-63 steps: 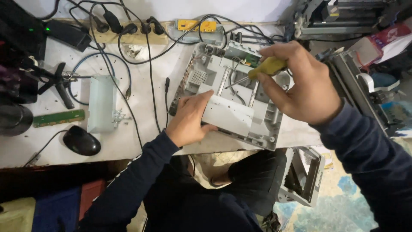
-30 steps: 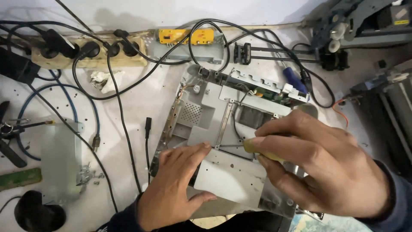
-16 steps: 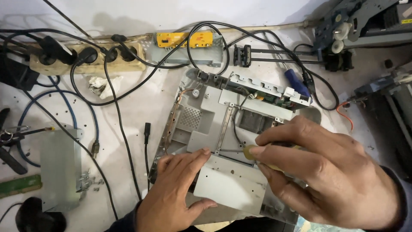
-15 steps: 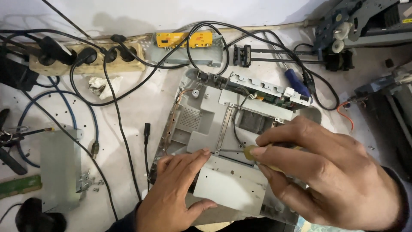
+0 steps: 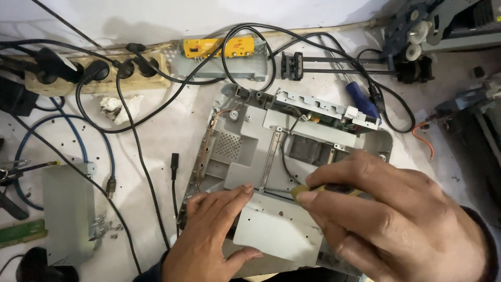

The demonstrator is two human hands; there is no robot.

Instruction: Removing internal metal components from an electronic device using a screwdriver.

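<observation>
- Single head view, looking steeply down at white workbench [image 5: 156, 136], close range.
- Both hands fill lower frame; wall edge and power strip [image 5: 94, 78] upper left.

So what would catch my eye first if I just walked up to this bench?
Probably the opened grey device chassis at the centre, with the left hand pressing flat on it and the right hand holding a yellow-handled screwdriver to it. Next, the tangle of black cables running from the power strip at the upper left.
</observation>
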